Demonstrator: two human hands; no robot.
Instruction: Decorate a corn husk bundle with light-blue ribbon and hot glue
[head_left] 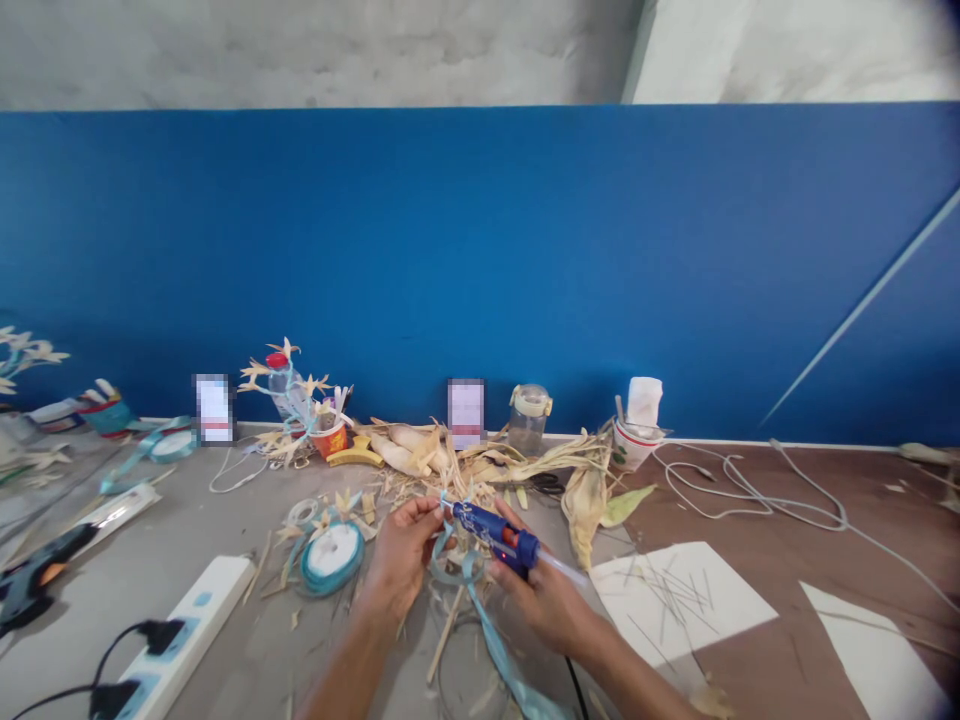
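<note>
My right hand [529, 585] is wrapped round a blue hot glue gun [491, 530], a clear glue stick poking out of its back end. The gun's nozzle points left, close to the fingertips of my left hand [409, 550]. Those fingers pinch a light-blue ribbon [491, 635], which loops below them and trails down toward the table's front. Whether the nozzle touches the ribbon I cannot tell. Left of my left hand lies a spool of blue ribbon [332, 558] beside small pale husk flowers. Behind both hands spreads a pile of dried corn husks [420, 450].
A white power strip [199, 610] with black plugs and a second glue gun [45, 570] lie at left. Along the blue partition stand a bottle with husk flowers [281, 385], a jar [529, 420] and a paper cup [636, 445]. Thin sticks rest on white paper [739, 600]; a white cable [750, 495] curls behind.
</note>
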